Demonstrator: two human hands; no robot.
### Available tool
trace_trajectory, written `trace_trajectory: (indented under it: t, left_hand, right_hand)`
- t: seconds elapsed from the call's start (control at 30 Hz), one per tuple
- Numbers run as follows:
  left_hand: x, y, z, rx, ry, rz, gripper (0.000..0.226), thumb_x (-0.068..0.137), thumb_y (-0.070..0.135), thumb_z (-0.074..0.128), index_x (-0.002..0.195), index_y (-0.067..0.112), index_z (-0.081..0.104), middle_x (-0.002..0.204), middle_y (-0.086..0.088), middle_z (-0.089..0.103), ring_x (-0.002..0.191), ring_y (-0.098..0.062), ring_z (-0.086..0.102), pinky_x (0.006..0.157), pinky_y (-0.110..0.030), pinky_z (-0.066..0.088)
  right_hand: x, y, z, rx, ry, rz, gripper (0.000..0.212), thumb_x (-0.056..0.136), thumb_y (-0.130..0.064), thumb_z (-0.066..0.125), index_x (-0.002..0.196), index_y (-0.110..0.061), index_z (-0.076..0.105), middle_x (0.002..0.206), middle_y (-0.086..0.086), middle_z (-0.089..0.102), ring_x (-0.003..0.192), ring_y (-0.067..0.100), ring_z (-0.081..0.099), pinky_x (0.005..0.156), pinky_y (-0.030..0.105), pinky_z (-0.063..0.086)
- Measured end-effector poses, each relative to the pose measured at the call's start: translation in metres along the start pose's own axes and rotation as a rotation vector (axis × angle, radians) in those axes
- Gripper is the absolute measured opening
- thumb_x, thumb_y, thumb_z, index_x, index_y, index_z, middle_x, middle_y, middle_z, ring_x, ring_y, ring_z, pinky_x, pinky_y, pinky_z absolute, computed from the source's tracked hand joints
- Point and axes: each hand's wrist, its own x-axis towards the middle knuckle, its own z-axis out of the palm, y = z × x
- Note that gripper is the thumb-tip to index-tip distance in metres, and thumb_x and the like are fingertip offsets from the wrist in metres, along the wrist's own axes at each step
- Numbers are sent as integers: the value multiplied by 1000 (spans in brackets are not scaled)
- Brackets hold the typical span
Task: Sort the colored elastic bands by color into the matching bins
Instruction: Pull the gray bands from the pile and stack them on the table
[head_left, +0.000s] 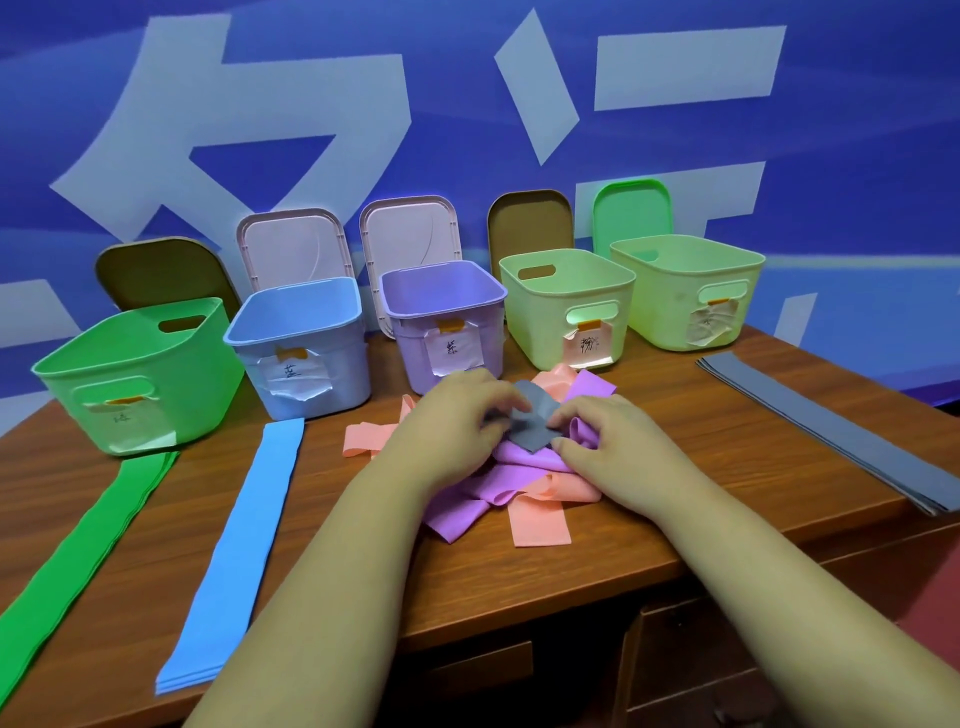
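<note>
A tangled heap of purple bands (480, 491) and pink bands (537, 522) lies mid-table, with a crumpled grey band (532, 421) on top. My left hand (452, 415) and my right hand (613, 441) both pinch the grey band from either side. Flat green bands (78, 551) lie at the left, flat blue bands (244, 540) beside them, and flat grey bands (841, 436) at the right. Behind stand a green bin (130, 364), a blue bin (296, 338), a purple bin (441, 306) and two pale yellow-green bins (566, 296) (685, 280), each with a paper label.
Several lids (296, 244) lean against the blue wall behind the bins. The wooden table (727, 457) ends at a front edge close to my arms, with drawers below it at the right.
</note>
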Motion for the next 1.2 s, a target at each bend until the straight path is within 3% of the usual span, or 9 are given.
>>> trace_trajectory:
  t: [0.13,0.2,0.37,0.5,0.57,0.73,0.9,1.03,1.2]
  left_hand:
    - [-1,13,6,-24,-137,-3,37,96,53,66,125,30,68,109,10,66,100,-10,56,86,-27,47]
    - [1,14,10,14,-137,-31,41,93,58,68,121,28,68,107,10,63,98,-10,55,81,-27,46]
    - [3,17,12,-112,-101,-129,21,94,39,74,109,25,77,100,7,67,93,-10,58,79,-29,47]
    - [1,14,6,-207,-89,-233,15,91,35,78,106,32,79,94,18,70,87,-2,61,74,-13,44]
    - [0,10,3,-287,-75,-295,11,88,36,82,98,36,79,89,24,71,84,3,64,73,-15,48]
    - [0,8,-6,-488,15,-383,7,90,27,83,96,30,83,82,20,77,73,8,65,63,-11,50]
    - [-1,13,-17,-710,103,-441,5,92,19,81,93,22,84,81,9,78,65,3,62,63,-16,49]
    - [12,18,-36,-706,220,-378,8,96,17,75,94,20,82,84,9,77,71,-1,64,68,-18,49]
    - [41,39,-77,-622,265,-246,10,97,14,73,101,17,83,87,8,79,72,-1,65,66,-16,52]
  right_hand:
    - [1,0,-1,32,-8,9,28,96,-27,69,122,-37,69,120,-22,67,116,3,53,100,26,44]
    - [2,1,-1,38,-14,27,28,98,-28,66,124,-37,68,122,-21,67,117,2,53,98,25,44]
    - [2,2,0,70,14,53,22,100,-28,64,120,-33,70,117,-21,68,112,1,54,89,19,39]
    - [1,0,-1,74,20,64,19,100,-31,64,119,-33,70,116,-20,68,107,0,53,85,18,38]
    - [1,-1,-2,72,16,69,19,100,-32,64,119,-33,70,116,-20,67,107,-1,53,85,18,38]
    - [1,-3,-3,63,3,82,19,101,-35,63,118,-34,69,113,-22,66,108,-1,54,81,4,35]
    - [-2,-5,-4,80,3,85,19,98,-34,65,117,-37,70,109,-24,67,107,-4,56,89,16,43]
    - [-4,-11,-7,46,-3,81,22,97,-37,64,118,-37,69,108,-25,66,109,-1,57,97,25,49]
    - [-3,-20,-11,37,8,124,23,95,-50,67,114,-38,68,103,-22,67,101,-1,62,90,26,53]
